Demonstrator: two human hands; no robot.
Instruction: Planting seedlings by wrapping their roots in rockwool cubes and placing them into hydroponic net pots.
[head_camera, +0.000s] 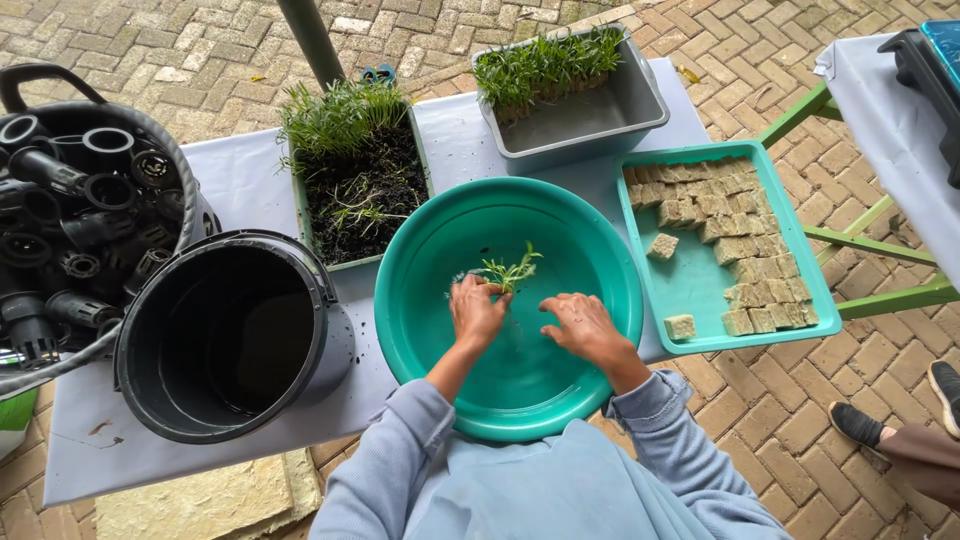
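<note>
A big teal basin (560, 215) sits on the white-covered table in front of me. My left hand (476, 310) is inside it, fingers pinched on a small green seedling (510, 270) whose leaves stick up past the fingertips. Beside it, also inside the basin, my right hand (583, 325) hovers palm down, fingers spread and curled, holding nothing that I can see.
A soil tray with seedlings (362, 185) and a grey tub of seedlings (585, 120) stand behind the basin. A teal tray (690, 285) of tan foam cubes lies right. A black bucket (225, 335) and a basket of black pots (80, 190) sit left. Another person's shoes (870, 425) are on the brick paving.
</note>
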